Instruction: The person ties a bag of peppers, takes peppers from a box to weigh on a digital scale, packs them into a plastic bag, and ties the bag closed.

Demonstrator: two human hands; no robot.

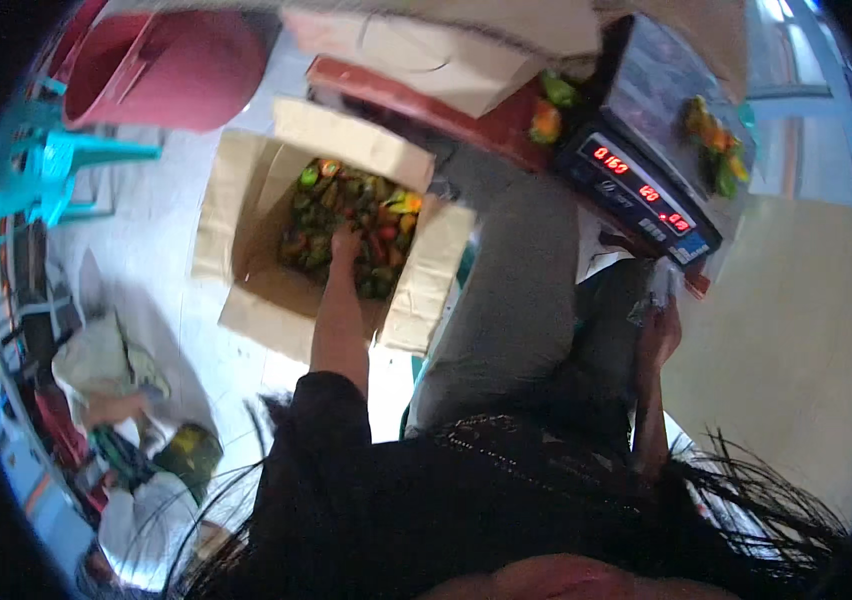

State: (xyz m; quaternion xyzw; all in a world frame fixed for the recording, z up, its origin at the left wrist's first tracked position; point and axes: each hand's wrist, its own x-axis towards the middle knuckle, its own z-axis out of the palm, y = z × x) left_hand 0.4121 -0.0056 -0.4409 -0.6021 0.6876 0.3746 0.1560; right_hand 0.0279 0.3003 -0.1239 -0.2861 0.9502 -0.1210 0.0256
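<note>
My left hand [346, 241] reaches down into an open cardboard box [256, 225] on the floor, its fingers among small peppers [388, 232] of green, red, orange and yellow. Whether the fingers grip one is too blurred to tell. On the right, my right hand [662, 330] is closed around a crumpled clear plastic bag [664, 281], below the front corner of a digital scale [606, 184]. The scale's red display is lit. Several orange, yellow and green peppers [715, 146] lie on its metal platform.
A reddish bench [388, 88] supports the scale, with more peppers [546, 120] beside it. A large red tub [171, 67] and a turquoise plastic chair [58, 169] stand left. Other people [148, 517] are at lower left. A tan panel [793, 337] fills the right.
</note>
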